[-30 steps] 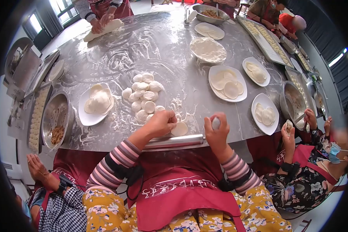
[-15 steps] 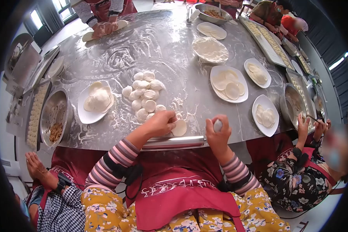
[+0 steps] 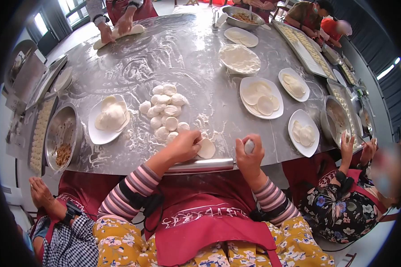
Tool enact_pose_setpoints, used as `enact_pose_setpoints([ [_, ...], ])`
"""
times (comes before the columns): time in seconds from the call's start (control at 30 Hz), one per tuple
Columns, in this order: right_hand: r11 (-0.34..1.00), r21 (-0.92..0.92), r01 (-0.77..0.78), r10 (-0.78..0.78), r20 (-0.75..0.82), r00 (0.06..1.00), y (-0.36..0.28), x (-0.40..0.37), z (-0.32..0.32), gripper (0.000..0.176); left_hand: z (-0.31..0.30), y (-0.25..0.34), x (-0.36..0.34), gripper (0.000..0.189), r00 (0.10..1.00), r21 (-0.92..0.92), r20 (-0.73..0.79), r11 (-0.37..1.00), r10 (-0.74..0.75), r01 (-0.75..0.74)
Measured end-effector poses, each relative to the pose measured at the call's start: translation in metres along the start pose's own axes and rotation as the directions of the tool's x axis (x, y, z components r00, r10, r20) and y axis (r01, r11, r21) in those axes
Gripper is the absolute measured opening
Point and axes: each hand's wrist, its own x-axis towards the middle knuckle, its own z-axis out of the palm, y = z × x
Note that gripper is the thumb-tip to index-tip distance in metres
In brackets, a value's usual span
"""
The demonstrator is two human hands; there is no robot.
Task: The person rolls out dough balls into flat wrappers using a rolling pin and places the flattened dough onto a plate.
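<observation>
My left hand (image 3: 186,146) pinches the edge of a round dough wrapper (image 3: 206,148) near the front of the steel table. Closed around a rolling pin (image 3: 249,146), my right hand (image 3: 249,156) is a short way to the right of the wrapper; only the pin's pale, rounded end shows. The pin and wrapper are apart. Beyond my left hand lies a pile of floured dough pieces (image 3: 170,110), some flattened into discs. A shiny metal strip (image 3: 200,165) runs along the near table edge below both hands.
A plate of wrappers (image 3: 93,130) and a filling bowl (image 3: 79,119) stand left. Several wrapper plates, a flour dish (image 3: 240,58) and another bowl (image 3: 326,116) are right. Co-workers sit close on both sides; across the table, another person's hands (image 3: 125,20) work a dough roll (image 3: 130,31).
The wrapper at my left fingers has shifted slightly; my right hand keeps its grip nearly in place. Across the table, the other person's hands have moved apart on the dough roll.
</observation>
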Motion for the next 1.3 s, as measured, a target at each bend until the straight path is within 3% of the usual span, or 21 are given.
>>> enact_pose_setpoints([
  [0.07, 0.991, -0.088, 0.103, -0.106, -0.026, 0.994, 0.007, 0.015, 0.012, 0.024, 0.004, 0.0, -0.001, 0.017, 1.0, -0.073, 0.005, 0.997, 0.017, -0.017],
  [0.1, 0.991, -0.089, 0.102, -0.106, -0.034, 0.994, 0.012, 0.025, 0.022, 0.024, 0.005, 0.002, 0.002, 0.017, 1.0, -0.067, 0.008, 0.998, 0.022, -0.021],
  [0.17, 0.994, -0.046, 0.096, -0.096, -0.003, 0.995, 0.019, 0.043, 0.04, 0.024, 0.003, 0.01, 0.009, 0.019, 0.998, 0.111, -0.06, 0.993, -0.031, 0.038],
  [0.3, 0.988, -0.035, 0.152, -0.152, -0.004, 0.988, 0.018, 0.047, 0.041, 0.024, 0.002, 0.006, 0.021, 0.022, 0.999, 0.061, -0.037, 0.998, -0.01, 0.012],
  [0.37, 0.993, -0.074, 0.096, -0.095, 0.009, 0.995, 0.01, 0.027, 0.02, 0.024, 0.004, -0.004, 0.018, 0.016, 0.998, 0.111, -0.037, 0.992, 0.059, -0.055],
  [0.47, 0.997, -0.058, 0.051, -0.052, -0.008, 0.999, -0.005, 0.002, -0.002, 0.024, 0.001, -0.007, 0.003, 0.014, 1.0, -0.06, -0.017, 0.998, -0.001, 0.0],
  [0.6, 0.994, -0.097, 0.056, -0.058, -0.02, 0.998, 0.003, 0.019, 0.013, 0.024, 0.008, -0.004, -0.004, 0.014, 0.999, -0.105, -0.027, 0.994, 0.037, -0.039],
  [0.73, 0.993, -0.06, 0.098, -0.1, -0.03, 0.995, 0.018, 0.05, 0.045, 0.023, 0.001, 0.014, 0.011, 0.015, 0.995, 0.064, -0.094, 0.997, -0.025, 0.031],
  [0.9, 0.99, -0.087, 0.113, -0.113, 0.004, 0.994, 0.01, 0.031, 0.022, 0.023, 0.004, -0.001, 0.022, 0.017, 0.995, 0.079, -0.011, 0.992, 0.095, -0.094],
  [0.97, 0.997, -0.068, 0.03, -0.03, -0.002, 1.0, -0.002, 0.013, 0.004, 0.023, 0.001, -0.007, 0.015, 0.015, 0.997, 0.025, -0.032, 0.997, 0.072, -0.071],
  [1.13, 0.997, -0.071, 0.044, -0.044, 0.001, 0.999, 0.002, 0.018, 0.011, 0.023, -0.002, 0.003, 0.0, 0.01, 1.0, -0.136, 0.027, 0.991, 0.012, -0.008],
  [1.23, 0.995, -0.064, 0.075, -0.076, -0.014, 0.997, 0.016, 0.048, 0.042, 0.024, 0.003, 0.007, 0.009, 0.012, 0.996, 0.023, -0.076, 0.999, 0.045, -0.043],
  [1.3, 0.994, -0.053, 0.097, -0.098, -0.025, 0.995, 0.016, 0.054, 0.045, 0.024, 0.0, 0.014, 0.017, 0.014, 0.998, 0.048, -0.048, 0.998, 0.029, -0.027],
])
